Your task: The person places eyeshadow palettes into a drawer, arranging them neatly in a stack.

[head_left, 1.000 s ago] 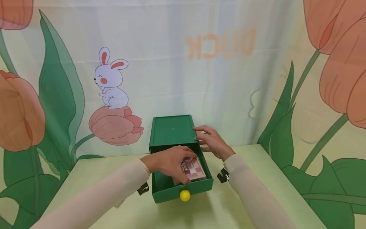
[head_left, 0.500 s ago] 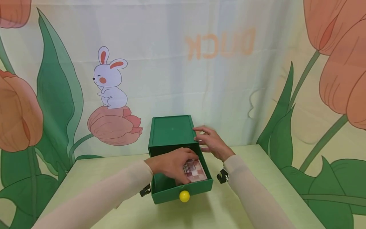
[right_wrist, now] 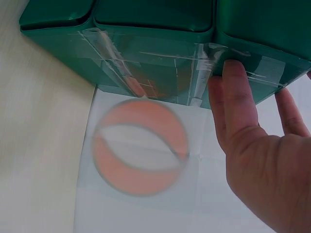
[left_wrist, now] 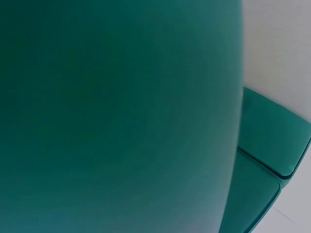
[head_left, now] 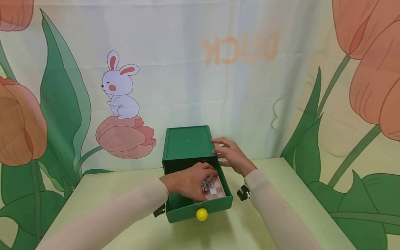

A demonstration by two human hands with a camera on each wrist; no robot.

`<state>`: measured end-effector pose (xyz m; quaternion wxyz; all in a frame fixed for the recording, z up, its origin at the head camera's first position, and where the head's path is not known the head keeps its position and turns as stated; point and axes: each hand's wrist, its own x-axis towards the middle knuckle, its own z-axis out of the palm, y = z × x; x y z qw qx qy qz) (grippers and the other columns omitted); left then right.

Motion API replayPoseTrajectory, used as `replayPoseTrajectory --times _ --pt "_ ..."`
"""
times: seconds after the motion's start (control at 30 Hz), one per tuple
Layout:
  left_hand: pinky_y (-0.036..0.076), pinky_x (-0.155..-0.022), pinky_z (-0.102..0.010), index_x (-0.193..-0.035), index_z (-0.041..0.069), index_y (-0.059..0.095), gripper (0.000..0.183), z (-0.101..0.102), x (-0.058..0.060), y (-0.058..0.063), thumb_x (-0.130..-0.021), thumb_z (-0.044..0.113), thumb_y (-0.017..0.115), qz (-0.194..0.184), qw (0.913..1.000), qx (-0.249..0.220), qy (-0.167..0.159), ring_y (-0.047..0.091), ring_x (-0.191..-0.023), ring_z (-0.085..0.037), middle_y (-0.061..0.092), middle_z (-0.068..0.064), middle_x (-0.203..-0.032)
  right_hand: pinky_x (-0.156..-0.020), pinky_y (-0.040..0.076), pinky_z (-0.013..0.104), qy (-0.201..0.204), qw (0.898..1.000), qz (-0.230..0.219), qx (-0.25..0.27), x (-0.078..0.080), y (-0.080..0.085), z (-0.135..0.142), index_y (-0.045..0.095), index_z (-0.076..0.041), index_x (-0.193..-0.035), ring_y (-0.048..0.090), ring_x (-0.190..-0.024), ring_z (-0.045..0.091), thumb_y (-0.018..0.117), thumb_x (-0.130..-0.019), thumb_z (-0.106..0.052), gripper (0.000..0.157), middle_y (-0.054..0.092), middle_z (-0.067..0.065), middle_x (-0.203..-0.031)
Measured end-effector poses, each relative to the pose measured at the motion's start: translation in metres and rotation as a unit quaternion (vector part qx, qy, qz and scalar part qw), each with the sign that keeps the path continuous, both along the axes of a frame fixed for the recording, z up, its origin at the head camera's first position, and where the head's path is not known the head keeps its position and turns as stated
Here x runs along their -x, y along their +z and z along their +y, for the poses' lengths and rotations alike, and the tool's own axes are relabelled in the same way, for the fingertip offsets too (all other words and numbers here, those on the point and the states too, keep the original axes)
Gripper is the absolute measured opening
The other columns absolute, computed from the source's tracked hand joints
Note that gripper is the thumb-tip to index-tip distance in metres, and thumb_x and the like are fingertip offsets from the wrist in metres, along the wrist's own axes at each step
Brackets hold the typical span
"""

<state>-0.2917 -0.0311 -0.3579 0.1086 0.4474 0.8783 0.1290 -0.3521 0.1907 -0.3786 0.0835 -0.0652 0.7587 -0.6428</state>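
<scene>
Left grip (head_left: 191, 180): back uppermost, fingers (head_left: 208, 170) curled; forearm (head_left: 109, 215) slanting inward. Right grip (head_left: 233, 157): fingers (right_wrist: 239, 94) loosely extended, parted; forearm (head_left: 278, 205) slanting inward.

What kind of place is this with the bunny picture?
Probably a little tabletop corner indoors, dressed up for play or filming: a pale green table with a wrinkled backdrop behind it, printed with a white rabbit and big tulips. A green drawer box sits on the table.

Checkered packet (head_left: 215, 190) partly hidden behind left hand (head_left: 191, 180); lettering (head_left: 207, 184) illegible. Left wrist view: mostly blurred green surface (left_wrist: 107, 116).
</scene>
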Motion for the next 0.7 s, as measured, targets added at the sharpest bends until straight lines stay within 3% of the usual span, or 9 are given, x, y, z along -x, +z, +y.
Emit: replayPoseTrajectory --times 0.4,0.7 --pt "0.048 -0.116 -0.043 -0.154 0.012 0.051 0.080 -0.006 -0.002 0.002 -0.085 0.042 0.080 0.017 0.9998 -0.014 -0.002 0.045 -0.136 -0.021 0.050 -0.006 -0.156 -0.102 0.059 0.049 0.000 1.000 -0.004 0.001 -0.001 -0.001 -0.002 0.056 -0.029 -0.152 0.063 -0.130 0.035 0.059 -0.103 -0.026 0.049 0.060 0.012 -0.142" --pt "0.049 -0.116 -0.048 -0.159 0.015 0.046 0.092 -0.022 -0.007 0.010 -0.082 0.053 0.079 -0.007 0.9981 -0.044 0.043 0.047 -0.138 -0.021 0.047 -0.003 -0.160 -0.104 0.058 0.051 -0.003 1.000 -0.002 -0.004 -0.002 0.001 -0.003 0.055 -0.028 -0.152 0.064 -0.130 0.036 0.059 -0.104 -0.028 0.049 0.060 0.013 -0.141"
